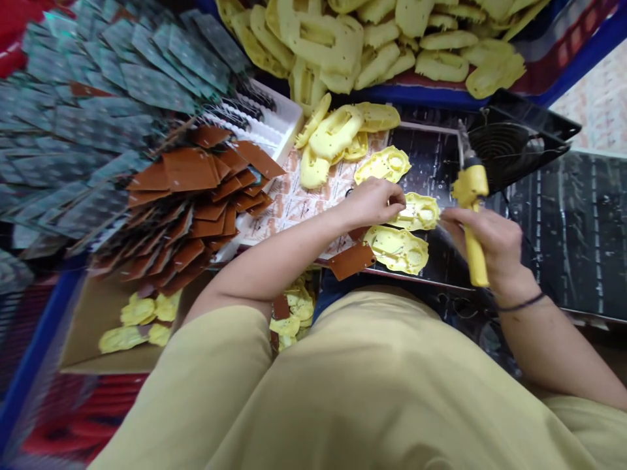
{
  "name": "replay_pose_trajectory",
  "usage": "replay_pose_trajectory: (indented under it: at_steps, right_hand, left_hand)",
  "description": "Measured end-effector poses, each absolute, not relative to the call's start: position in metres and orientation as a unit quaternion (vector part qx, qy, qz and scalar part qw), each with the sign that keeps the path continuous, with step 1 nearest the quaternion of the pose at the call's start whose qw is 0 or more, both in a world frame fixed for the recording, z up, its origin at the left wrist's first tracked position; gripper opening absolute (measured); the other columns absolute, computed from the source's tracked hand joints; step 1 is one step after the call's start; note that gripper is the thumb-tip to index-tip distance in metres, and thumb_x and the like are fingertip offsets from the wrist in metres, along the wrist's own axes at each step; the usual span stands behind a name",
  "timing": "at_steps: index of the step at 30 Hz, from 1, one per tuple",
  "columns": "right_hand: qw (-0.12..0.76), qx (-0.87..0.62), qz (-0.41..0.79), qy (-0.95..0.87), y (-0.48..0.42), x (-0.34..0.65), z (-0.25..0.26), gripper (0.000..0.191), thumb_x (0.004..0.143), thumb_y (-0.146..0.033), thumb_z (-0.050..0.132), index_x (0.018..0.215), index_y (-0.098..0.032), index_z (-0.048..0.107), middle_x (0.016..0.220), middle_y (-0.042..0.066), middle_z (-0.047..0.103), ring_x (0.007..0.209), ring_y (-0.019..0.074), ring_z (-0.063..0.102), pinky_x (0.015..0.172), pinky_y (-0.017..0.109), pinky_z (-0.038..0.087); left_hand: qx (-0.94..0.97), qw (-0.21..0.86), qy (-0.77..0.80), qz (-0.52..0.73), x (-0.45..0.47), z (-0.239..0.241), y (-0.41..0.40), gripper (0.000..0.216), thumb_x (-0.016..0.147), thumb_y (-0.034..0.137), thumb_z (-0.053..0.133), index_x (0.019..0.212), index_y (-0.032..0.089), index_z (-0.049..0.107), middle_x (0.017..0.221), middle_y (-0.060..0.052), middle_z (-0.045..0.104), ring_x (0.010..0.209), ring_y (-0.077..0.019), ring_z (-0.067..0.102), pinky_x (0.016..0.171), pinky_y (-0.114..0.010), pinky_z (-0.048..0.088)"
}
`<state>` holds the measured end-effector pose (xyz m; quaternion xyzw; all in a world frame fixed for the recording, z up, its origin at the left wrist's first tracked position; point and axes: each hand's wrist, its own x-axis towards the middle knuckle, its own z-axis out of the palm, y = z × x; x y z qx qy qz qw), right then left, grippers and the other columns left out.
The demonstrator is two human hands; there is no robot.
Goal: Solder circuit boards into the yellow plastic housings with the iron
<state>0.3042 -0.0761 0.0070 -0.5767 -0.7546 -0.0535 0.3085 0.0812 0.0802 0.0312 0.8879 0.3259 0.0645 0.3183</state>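
Three open yellow plastic shells lie in a column on the bench: a far shell (385,164), a middle shell (420,211) and a near shell (398,250). My left hand (371,203) is closed in a pinch at the left end of the middle shell; whatever is between its fingertips is hidden. My right hand (492,243) is closed on a yellow soldering gun (474,251), whose thin metal tip points up and away. The right thumb and fingertips are beside the middle shell's right end, slightly blurred. A brown circuit board (350,261) lies left of the near shell.
Stacked brown boards (193,173) and greenish boards (98,117) fill the left side. More yellow shells (337,134) are piled behind the hands and in a blue bin (582,62). A black fan (514,140) stands at the right; a cardboard box (81,326) sits low left.
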Motion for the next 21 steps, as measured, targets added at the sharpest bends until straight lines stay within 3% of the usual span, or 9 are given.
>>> replay_pose_trajectory:
  at_steps: [3,5,7,13,16,18,21]
  right_hand:
    - [0.315,-0.565,-0.132,-0.751,-0.114,0.317,0.03,0.041,0.106,-0.053,0.071,0.138,-0.029,0.076,0.089,0.002,0.083,0.071,0.0201,0.078,0.07,0.03,0.064]
    - [0.312,-0.581,-0.208,-0.722,-0.135,0.327,0.038,0.061,0.105,-0.06,0.069,0.156,-0.027,0.064,0.094,0.006,0.084,0.073,0.024,0.08,0.064,0.032,0.063]
    - [0.327,-0.604,-0.237,-0.687,-0.149,0.335,0.037,0.062,0.105,-0.056,0.068,0.16,-0.028,0.061,0.099,0.008,0.084,0.077,0.0275,0.081,0.063,0.036,0.064]
    - [0.441,-0.596,-0.058,-0.669,-0.151,0.331,0.005,0.044,0.096,-0.032,0.082,0.139,-0.031,0.075,0.105,0.005,0.085,0.079,0.0264,0.083,0.066,0.037,0.069]
    - [0.476,-0.556,-0.008,-0.682,-0.141,0.328,-0.004,0.022,0.09,-0.029,0.09,0.109,-0.029,0.08,0.092,0.0,0.084,0.072,0.0222,0.081,0.062,0.032,0.069]
    - [0.501,-0.514,-0.006,-0.696,-0.133,0.329,-0.006,0.018,0.085,-0.026,0.094,0.093,-0.028,0.078,0.081,-0.003,0.082,0.065,0.0197,0.079,0.057,0.028,0.067]
    - [0.492,-0.493,0.004,-0.718,-0.124,0.331,-0.003,0.019,0.086,-0.022,0.094,0.089,-0.026,0.076,0.081,-0.002,0.082,0.067,0.0187,0.08,0.057,0.026,0.067]
  left_hand:
    - [0.9,0.295,0.318,0.041,0.086,0.028,0.076,0.023,0.094,0.014,0.068,0.108,0.016,0.087,0.108,-0.01,0.086,0.105,-0.0245,0.079,0.104,-0.039,0.057]
    - [0.908,0.278,0.314,0.029,0.086,0.025,0.073,0.023,0.097,0.016,0.066,0.11,0.016,0.086,0.109,-0.011,0.085,0.107,-0.0254,0.078,0.103,-0.04,0.057]
    - [0.913,0.258,0.316,0.027,0.085,0.023,0.071,0.023,0.098,0.018,0.065,0.111,0.016,0.085,0.11,-0.011,0.084,0.107,-0.0256,0.078,0.103,-0.04,0.057]
    - [0.91,0.251,0.324,0.063,0.086,0.016,0.064,0.02,0.098,0.017,0.064,0.107,0.016,0.082,0.114,-0.01,0.081,0.11,-0.0243,0.075,0.103,-0.039,0.057]
    - [0.912,0.239,0.33,0.05,0.088,0.014,0.062,0.021,0.099,0.017,0.062,0.107,0.016,0.081,0.114,-0.01,0.08,0.112,-0.026,0.074,0.105,-0.042,0.056]
    - [0.916,0.229,0.328,0.038,0.088,0.014,0.062,0.022,0.099,0.017,0.061,0.107,0.015,0.081,0.114,-0.011,0.079,0.113,-0.0275,0.074,0.106,-0.043,0.056]
    - [0.921,0.222,0.319,0.036,0.088,0.014,0.063,0.023,0.1,0.018,0.059,0.106,0.015,0.081,0.112,-0.011,0.079,0.111,-0.0274,0.074,0.105,-0.043,0.057]
